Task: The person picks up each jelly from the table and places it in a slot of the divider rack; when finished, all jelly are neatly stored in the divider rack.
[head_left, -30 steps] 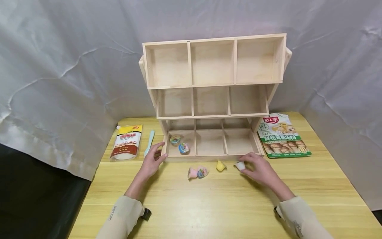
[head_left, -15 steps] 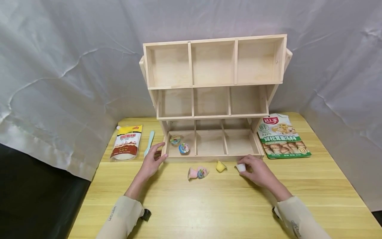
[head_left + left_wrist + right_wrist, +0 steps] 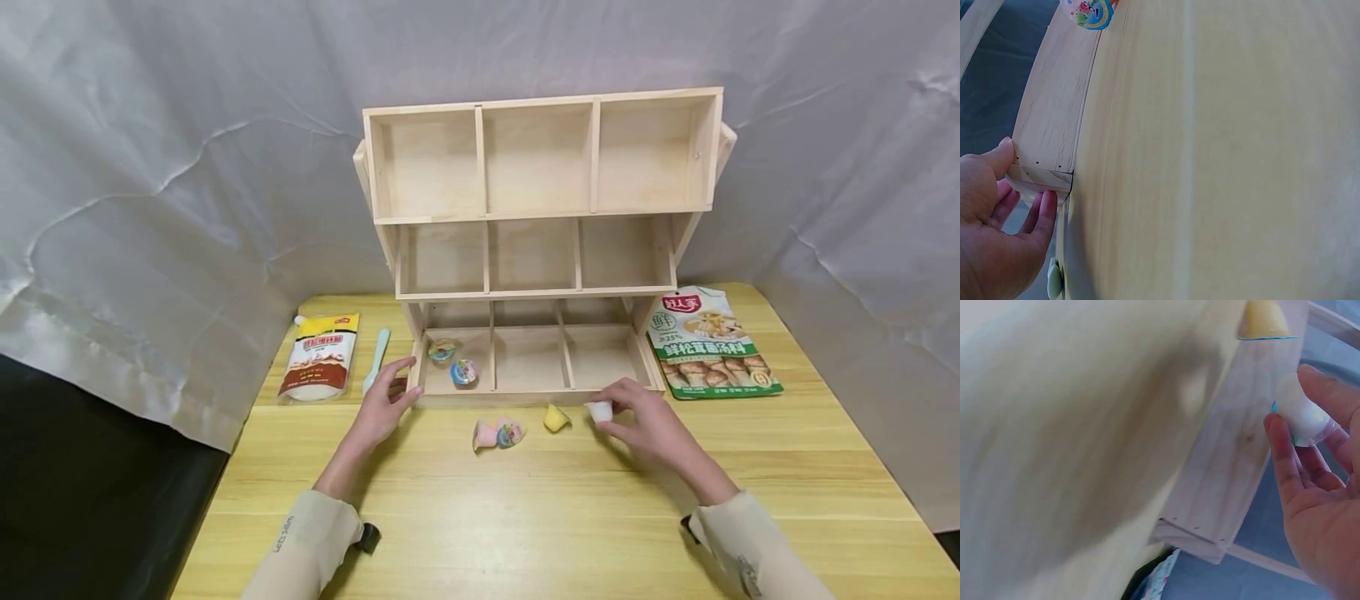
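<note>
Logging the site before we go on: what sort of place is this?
Probably a staged recording set, not a kitchen: a grey backdrop sheet hangs behind a wooden table with a tiered wooden rack.

Left hand [image 3: 382, 404] lies relaxed with fingers extended; right hand [image 3: 647, 425] curls its fingertips in a pinch.

a small white plastic jelly cup [image 3: 600, 411] beside a yellow jelly cup [image 3: 555, 417] and a pink one [image 3: 484, 434] at 9 o'clock; pale unpainted wooden shelf [image 3: 540, 250], yellow wood-grain table [image 3: 525, 517], green printed soup pouch [image 3: 708, 342].
</note>
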